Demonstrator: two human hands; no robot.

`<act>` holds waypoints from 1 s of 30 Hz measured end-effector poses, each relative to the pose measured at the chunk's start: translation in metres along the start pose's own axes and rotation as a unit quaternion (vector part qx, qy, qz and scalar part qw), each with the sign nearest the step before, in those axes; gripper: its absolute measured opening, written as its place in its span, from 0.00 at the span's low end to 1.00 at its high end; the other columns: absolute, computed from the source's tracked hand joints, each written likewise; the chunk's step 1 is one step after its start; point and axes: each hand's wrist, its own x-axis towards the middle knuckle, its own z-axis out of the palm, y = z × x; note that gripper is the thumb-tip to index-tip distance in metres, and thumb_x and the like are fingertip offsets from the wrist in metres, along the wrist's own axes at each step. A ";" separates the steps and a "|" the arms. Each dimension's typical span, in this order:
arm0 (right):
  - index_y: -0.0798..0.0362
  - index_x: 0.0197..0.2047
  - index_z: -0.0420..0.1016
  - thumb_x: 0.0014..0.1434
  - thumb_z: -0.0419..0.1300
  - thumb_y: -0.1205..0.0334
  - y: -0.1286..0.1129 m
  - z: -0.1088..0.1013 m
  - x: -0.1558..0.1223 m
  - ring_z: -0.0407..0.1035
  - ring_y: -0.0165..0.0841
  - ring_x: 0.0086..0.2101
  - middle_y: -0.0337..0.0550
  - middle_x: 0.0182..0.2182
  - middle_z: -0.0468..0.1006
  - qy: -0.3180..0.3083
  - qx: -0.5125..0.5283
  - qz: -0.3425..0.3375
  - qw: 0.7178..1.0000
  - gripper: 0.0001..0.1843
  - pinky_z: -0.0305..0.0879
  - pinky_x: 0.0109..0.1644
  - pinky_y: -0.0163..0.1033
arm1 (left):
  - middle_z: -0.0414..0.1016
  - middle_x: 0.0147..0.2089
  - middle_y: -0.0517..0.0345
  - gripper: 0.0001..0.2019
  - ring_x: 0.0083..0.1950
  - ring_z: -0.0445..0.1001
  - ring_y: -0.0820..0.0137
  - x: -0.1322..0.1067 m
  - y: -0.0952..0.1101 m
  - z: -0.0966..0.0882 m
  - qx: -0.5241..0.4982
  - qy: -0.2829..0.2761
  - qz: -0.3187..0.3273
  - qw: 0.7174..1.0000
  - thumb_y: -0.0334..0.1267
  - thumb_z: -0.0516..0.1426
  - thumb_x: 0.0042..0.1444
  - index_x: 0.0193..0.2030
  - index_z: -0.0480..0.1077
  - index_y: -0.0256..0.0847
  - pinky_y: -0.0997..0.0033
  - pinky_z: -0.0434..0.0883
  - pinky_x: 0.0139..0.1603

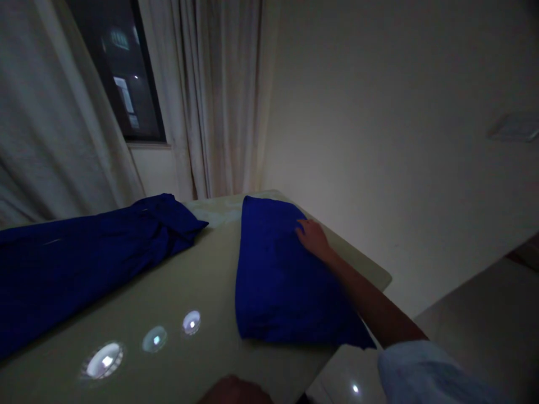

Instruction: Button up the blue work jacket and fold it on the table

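A folded blue cloth [273, 275] lies near the right end of the pale, glossy table [219, 280]. On its upper right edge rests my right hand [314, 238], palm down, with the fingertips slightly apart and touching the fabric. Only the top of my left hand [236, 391] shows, at the bottom edge of the view; its fingers are hidden. Over the left side of the table spreads another blue cloth [96, 247], long and crumpled at its right end. The near right corner of the folded cloth hangs at the table's edge.
Light curtains [210, 101] hang behind the table beside a dark window [122, 73]. A plain wall [357, 129] stands close along the table's right side. Several round lamp reflections show on the tabletop. Shiny floor [347, 373] is visible below the right edge.
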 end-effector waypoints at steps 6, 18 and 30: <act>0.32 0.79 0.51 0.52 0.65 0.21 -0.074 0.035 -0.162 0.48 0.69 0.72 0.57 0.76 0.55 -0.120 0.115 -0.134 0.977 0.59 0.43 0.70 0.79 | 0.79 0.61 0.41 0.29 0.62 0.77 0.47 0.101 -0.056 -0.120 0.148 0.056 0.036 0.987 0.57 0.50 0.63 0.61 0.75 0.43 0.45 0.73 0.64; 0.36 0.68 0.74 0.66 0.63 0.54 0.027 0.053 0.039 0.54 0.55 0.72 0.47 0.73 0.64 -0.151 0.022 -0.119 0.981 0.27 0.39 0.72 0.75 | 0.55 0.78 0.29 0.40 0.75 0.58 0.34 0.145 -0.146 -0.187 0.333 0.116 -0.109 0.929 0.61 0.42 0.69 0.78 0.57 0.34 0.29 0.62 0.69; 0.51 0.69 0.71 0.66 0.54 0.58 -0.029 0.102 0.004 0.57 0.52 0.70 0.54 0.69 0.70 0.097 0.093 -0.078 0.988 0.29 0.51 0.70 0.62 | 0.80 0.49 0.40 0.28 0.48 0.83 0.48 0.152 -0.095 -0.229 0.398 0.071 -0.141 0.904 0.34 0.32 0.75 0.65 0.67 0.28 0.50 0.75 0.47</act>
